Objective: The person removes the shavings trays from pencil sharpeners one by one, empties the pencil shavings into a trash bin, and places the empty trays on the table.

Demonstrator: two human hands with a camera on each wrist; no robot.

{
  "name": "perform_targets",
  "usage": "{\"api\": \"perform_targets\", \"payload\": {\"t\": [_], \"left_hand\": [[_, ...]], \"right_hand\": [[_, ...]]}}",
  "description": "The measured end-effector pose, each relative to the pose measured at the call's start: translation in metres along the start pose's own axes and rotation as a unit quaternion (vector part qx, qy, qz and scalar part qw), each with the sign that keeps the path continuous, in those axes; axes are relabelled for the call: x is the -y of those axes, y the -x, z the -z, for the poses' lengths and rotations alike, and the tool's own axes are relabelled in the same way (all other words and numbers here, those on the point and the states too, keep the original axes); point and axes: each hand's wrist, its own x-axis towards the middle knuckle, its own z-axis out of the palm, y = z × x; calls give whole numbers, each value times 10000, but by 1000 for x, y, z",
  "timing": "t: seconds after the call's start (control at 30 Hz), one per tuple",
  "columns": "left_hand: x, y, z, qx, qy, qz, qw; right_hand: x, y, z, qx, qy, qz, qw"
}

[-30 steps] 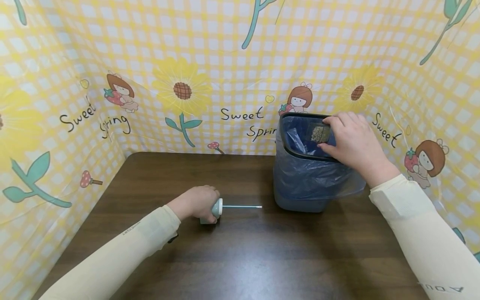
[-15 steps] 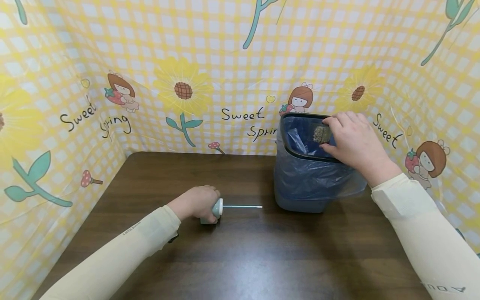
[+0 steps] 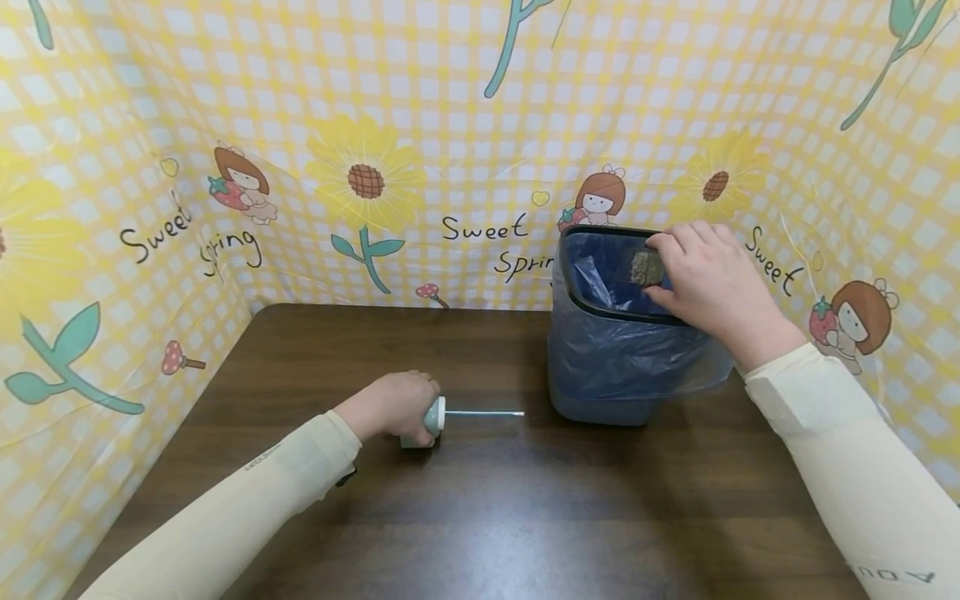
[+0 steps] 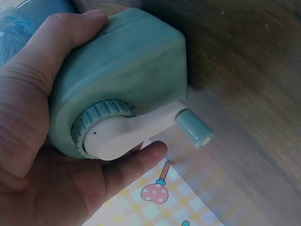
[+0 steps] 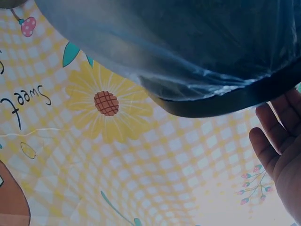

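On the table, my left hand (image 3: pixel 390 406) grips a green hand-crank pencil sharpener (image 4: pixel 136 66). Its pale crank (image 4: pixel 136 129), with a green knob, faces the left wrist camera. A blue pencil (image 3: pixel 483 413) sticks out of the sharpener's white front toward the right. Over the mouth of a lined trash bin (image 3: pixel 603 404), my right hand (image 3: pixel 712 283) pinches a small see-through box of shavings (image 3: pixel 646 268), which looks like the sharpener's tray. The box is tilted inside the rim. In the right wrist view, the bin's side hides the box, and only some fingers (image 5: pixel 270 127) show.
A translucent bag (image 3: pixel 637 358) hangs over the bin's dark rim and down its outside. The brown wooden table (image 3: pixel 465 517) meets a yellow checked cloth (image 3: pixel 450 150) at the back and sides. The bin stands at the table's right rear.
My right hand and the box have shifted slightly right, and the box has turned a little. The left hand, sharpener and pencil have stayed in place.
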Motion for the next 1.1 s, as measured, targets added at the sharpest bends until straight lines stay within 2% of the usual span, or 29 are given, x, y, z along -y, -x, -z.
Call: {"api": "perform_targets", "payload": {"t": [0.63, 1.1], "left_hand": [[1, -2, 1, 44, 6, 42, 10000], [1, -1, 0, -2, -7, -32, 10000]], "right_hand": [[-8, 2, 0, -120, 171, 309, 9993], [-9, 4, 2, 64, 373, 356, 9986]]}}
